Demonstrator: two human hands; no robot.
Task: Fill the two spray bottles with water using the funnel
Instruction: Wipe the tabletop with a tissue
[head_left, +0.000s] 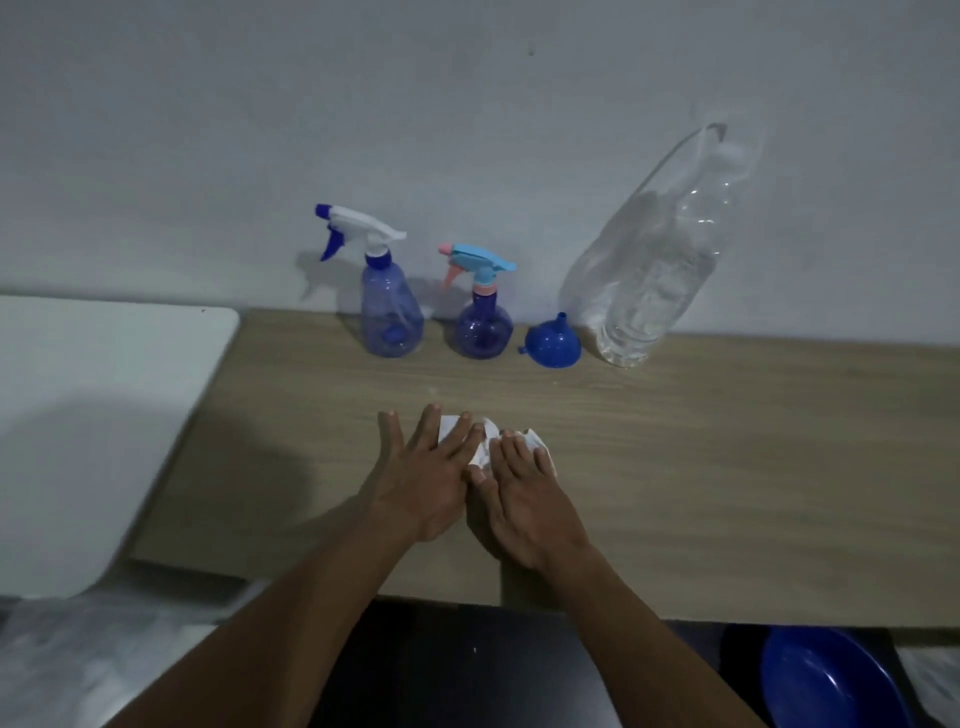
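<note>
Funnel spout-up mid-frame; white-headed sprayer, teal-headed sprayer upright, nozzles left. Clear bottle holds water. Left hand, right hand flat on tissue.

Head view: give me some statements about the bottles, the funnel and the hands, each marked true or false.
1. The small blue plastic funnel sits in a spray bottle's neck. False: it stands on the wood-grain table, wide mouth down, beside the large clear plastic water bottle.
2. The tall blue-tinted spray bottle and the round purple-tinted spray bottle both have their trigger heads on. True.
3. The left hand and the right hand both rest on the crumpled white paper. True.
4. The large clear plastic water bottle lies on its side. False: it stands on its base with water in it.
5. The right hand grips the funnel. False: its fingers lie on the paper, apart from the funnel.
</note>
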